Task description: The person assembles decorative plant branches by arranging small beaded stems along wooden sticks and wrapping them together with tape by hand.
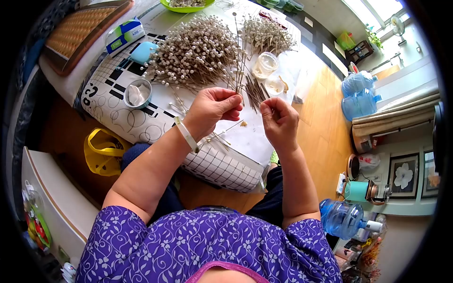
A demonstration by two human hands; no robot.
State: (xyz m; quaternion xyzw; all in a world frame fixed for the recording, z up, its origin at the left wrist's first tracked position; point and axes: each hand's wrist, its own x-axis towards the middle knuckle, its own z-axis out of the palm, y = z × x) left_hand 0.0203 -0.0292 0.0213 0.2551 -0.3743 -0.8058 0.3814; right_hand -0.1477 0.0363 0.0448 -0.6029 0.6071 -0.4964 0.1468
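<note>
My left hand (pixel 214 109) is closed, thumb and fingers pinching thin brown stems (pixel 239 66) that stand upright above it. My right hand (pixel 280 123) is beside it, its fingers pressed together; whatever lies between them is too small or hidden to make out. Just beyond the hands lies a small pile of brown sticks (pixel 254 92). A large bunch of stems with white bud tips (pixel 193 49) spreads behind my left hand, and a smaller bunch (pixel 268 35) lies farther right. An open clear jar (pixel 265 66) stands near a small round white dish (pixel 274 87).
A tin with white wadding (pixel 138 94) stands at the left of the patterned table cover (pixel 127 120). Behind it are a light blue object (pixel 143 53), a tissue pack (pixel 124 37) and a green bowl (pixel 188 6). A yellow bag (pixel 101 153) sits below the table's left edge.
</note>
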